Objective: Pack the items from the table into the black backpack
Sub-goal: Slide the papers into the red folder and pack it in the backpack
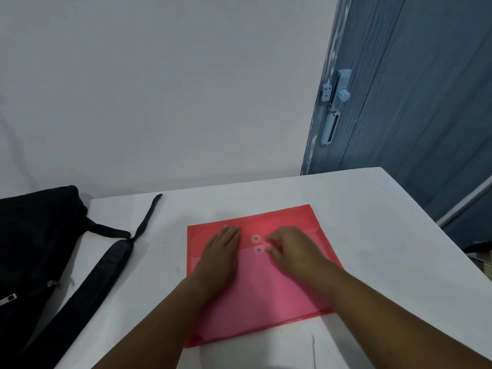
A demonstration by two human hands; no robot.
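White table (346,209) carries a red folder (266,302) mid-surface; the black backpack (34,249) lies at its left edge. The left hand (221,251) presses flat, the right hand (290,249) pinches the closure string (263,243). Likely fastening; next, lifting it leftward.

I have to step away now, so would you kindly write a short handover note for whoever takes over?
Left hand: flat, pressing the red folder onto the table.
Right hand: fingers curled at the folder's string clasp, seemingly pinching the string.
Black backpack: lying on the table's left side.
Done: nothing packed yet.
Left: finish the clasp, then put the folder into the backpack.
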